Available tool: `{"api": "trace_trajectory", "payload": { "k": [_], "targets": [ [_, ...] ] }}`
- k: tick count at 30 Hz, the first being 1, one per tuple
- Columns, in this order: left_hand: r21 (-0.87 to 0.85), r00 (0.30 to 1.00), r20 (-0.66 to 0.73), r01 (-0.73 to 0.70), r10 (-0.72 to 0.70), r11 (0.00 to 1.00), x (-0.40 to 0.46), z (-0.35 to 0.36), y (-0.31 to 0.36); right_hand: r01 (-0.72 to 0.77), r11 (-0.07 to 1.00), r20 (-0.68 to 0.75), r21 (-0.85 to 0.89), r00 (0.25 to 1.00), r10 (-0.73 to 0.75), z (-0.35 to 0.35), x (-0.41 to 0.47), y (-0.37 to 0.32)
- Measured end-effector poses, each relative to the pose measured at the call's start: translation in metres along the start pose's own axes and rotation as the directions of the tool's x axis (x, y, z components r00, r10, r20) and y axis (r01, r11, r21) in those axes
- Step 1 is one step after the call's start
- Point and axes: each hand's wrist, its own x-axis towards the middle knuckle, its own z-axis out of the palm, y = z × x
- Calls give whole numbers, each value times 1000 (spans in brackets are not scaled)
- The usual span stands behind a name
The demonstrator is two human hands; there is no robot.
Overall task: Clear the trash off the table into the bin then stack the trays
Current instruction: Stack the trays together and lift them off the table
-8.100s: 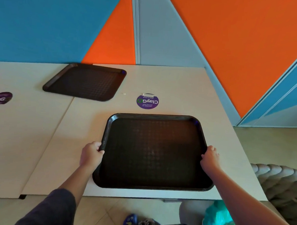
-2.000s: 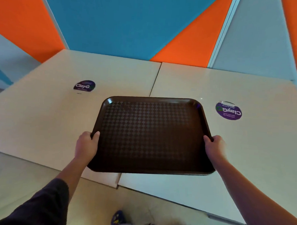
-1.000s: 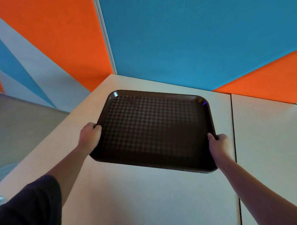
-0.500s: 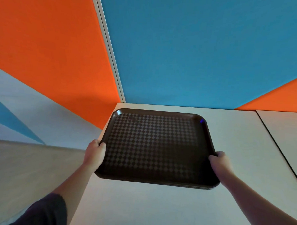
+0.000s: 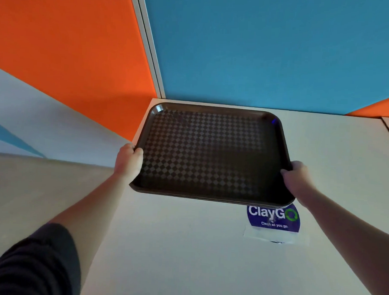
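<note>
I have the dark brown tray (image 5: 213,152) carried in both hands over the far left corner of the pale table (image 5: 173,246), close against the blue wall panel (image 5: 271,46) and the orange wall panel (image 5: 66,46). My left hand (image 5: 128,161) grips the tray's left rim, thumb hooked over the lip and the fingers wrapped underneath where I cannot see them; my right hand (image 5: 298,177) grips the right rim the same way, the curled fingers pinching the edge. Along the near edge I can make out more than one lip layered together, so I judge that this is already a stack of trays rather than a single one, though I cannot count them. Whether the stack is resting on the table or just above it is hard to tell; the near edge throws a thin shadow and partly covers the purple round sticker (image 5: 274,217), which suggests it sits very low or is touching down. No trash shows anywhere on the visible tabletop, and the bin is out of view, so I take the clearing part to be finished as far as I can see. What looks left is small: set the stack flat in this corner, square it against the wall, and let go with both hands. I cannot rule out further trays elsewhere, beyond this view.
</note>
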Motion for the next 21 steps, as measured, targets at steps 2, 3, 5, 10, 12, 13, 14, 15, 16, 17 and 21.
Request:
{"api": "trace_trajectory", "payload": {
  "k": [2, 3, 5, 10, 12, 13, 14, 15, 16, 17, 21],
  "targets": [
    [-5, 1000, -4, 13, -13, 1000, 13, 7, -7, 11, 999, -3, -40, 1000, -12, 6, 8, -3],
    [-13, 1000, -4, 9, -9, 1000, 18, 10, -8, 21, 998, -6, -53, 1000, -21, 9, 12, -6],
    [-22, 1000, 4, -23, 23, 999, 31, 13, -4, 37, 996, -6, -81, 999, -38, 13, 21, -11],
    [56, 995, 11, -95, 94, 994, 72, 13, -4, 96, 983, 35, -159, 995, -92, 23, 37, -30],
    [110, 994, 10, -114, 113, 987, 85, 14, -11, 105, 982, 40, -154, 994, -100, 29, 40, -35],
    [153, 994, 16, -108, 107, 982, 88, 15, -13, 95, 984, 35, -150, 995, -91, 30, 41, -38],
    [201, 995, 22, -100, 98, 974, 89, 16, -13, 90, 986, 26, -138, 996, -87, 31, 43, -39],
    [248, 996, 26, -86, 82, 965, 89, 17, -12, 83, 988, 22, -127, 996, -81, 32, 43, -40],
    [272, 997, 24, -76, 72, 959, 89, 18, -13, 78, 990, 21, -118, 997, -76, 33, 44, -41],
    [284, 998, 32, -65, 58, 957, 87, 17, -11, 69, 991, 27, -118, 997, -67, 32, 43, -42],
    [231, 998, 50, -40, 29, 972, 85, 13, -18, 33, 997, 59, -72, 998, -29, 27, 35, -44]
  ]
}}
